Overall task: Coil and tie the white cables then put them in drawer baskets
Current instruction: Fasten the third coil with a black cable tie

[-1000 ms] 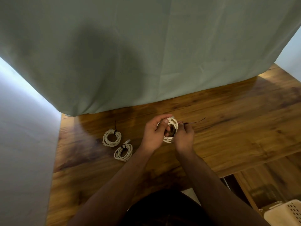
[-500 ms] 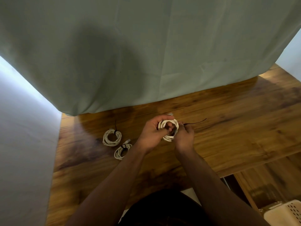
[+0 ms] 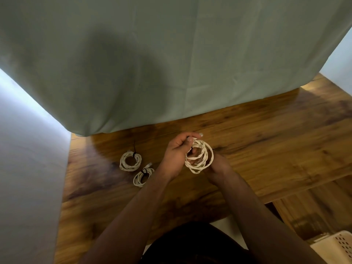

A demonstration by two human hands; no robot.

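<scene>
Left hand (image 3: 177, 155) pinched the top of the white cable coil (image 3: 199, 158), held above the table (image 3: 266, 149) at frame centre, probably to keep the loops gathered for tying. Right hand (image 3: 218, 167) sat beneath it, fingers hidden, so I cannot tell its grip. The loops looked loose, uneven and splayed.

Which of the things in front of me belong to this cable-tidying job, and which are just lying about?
Job:
- held coil, gripped by left hand and right hand
- far tied coil
- near tied coil
- basket

Just there:
- green cloth
- table
</scene>
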